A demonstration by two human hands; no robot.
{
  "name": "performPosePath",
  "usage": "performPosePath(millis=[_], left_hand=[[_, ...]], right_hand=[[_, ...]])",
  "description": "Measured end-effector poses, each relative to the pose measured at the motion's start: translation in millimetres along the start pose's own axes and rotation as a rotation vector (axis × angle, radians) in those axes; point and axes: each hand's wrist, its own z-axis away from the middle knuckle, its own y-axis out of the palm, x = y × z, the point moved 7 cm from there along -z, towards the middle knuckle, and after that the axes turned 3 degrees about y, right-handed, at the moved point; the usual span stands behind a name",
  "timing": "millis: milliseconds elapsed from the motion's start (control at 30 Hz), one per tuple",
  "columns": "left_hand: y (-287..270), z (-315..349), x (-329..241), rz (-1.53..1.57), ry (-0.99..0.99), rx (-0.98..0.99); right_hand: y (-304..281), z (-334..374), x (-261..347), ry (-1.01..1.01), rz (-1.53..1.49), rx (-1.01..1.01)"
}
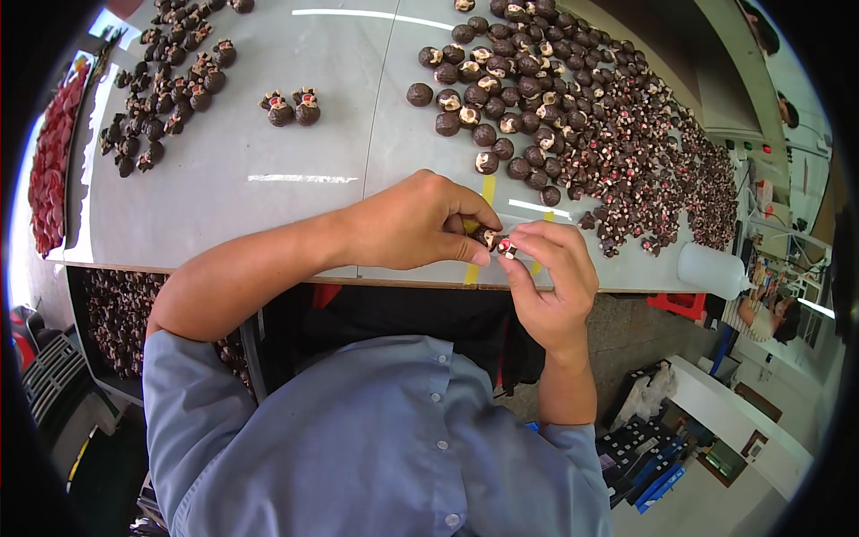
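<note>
My left hand is closed at the table's near edge, thumb and fingers around a small dark brown round piece with a cream patch. The fingers hide most of that piece. Against it, my right hand pinches a small dark piece with red and white spots. The two pieces meet or nearly meet between my fingertips. Farther off on the left, two small brown figures, each a round body with a cream and red top, stand side by side.
Many loose dark balls spread over the table's right half, beside a heap of small red-and-white-spotted pieces. Joined figures lie at the far left. A white bottle lies at the right edge. Below the table, a bin holds many brown pieces.
</note>
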Motion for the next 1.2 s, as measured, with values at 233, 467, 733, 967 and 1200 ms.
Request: performPosePath(millis=[233, 467, 733, 967, 1200], left_hand=[[1.5, 0.4, 1.4, 0.006, 0.026, -0.025], [6.9, -3.2, -19.2, -0.114, 0.124, -0.039], [-28.6, 16.7, -29.2, -0.773, 0.321, -0.445], [-99.5, 54.2, -39.1, -1.32, 0.141, -0.74], [-93.3, 66.1, -45.1, -1.484, -0.021, -0.797]], right_hand=[[1.7, 2.0, -6.4, 0.067, -0.066, 0.052], [6.5, 11.8, -21.7, 0.287, -0.258, 0.001], [-45.2, 29.8, -62.6, 0.302, 0.203, -0.245], [-52.8, 37.4, -86.8, 0.414, 0.639, -0.266], [-48.2, 33.7, -100.0, 0.497, 0.766, -0.278]])
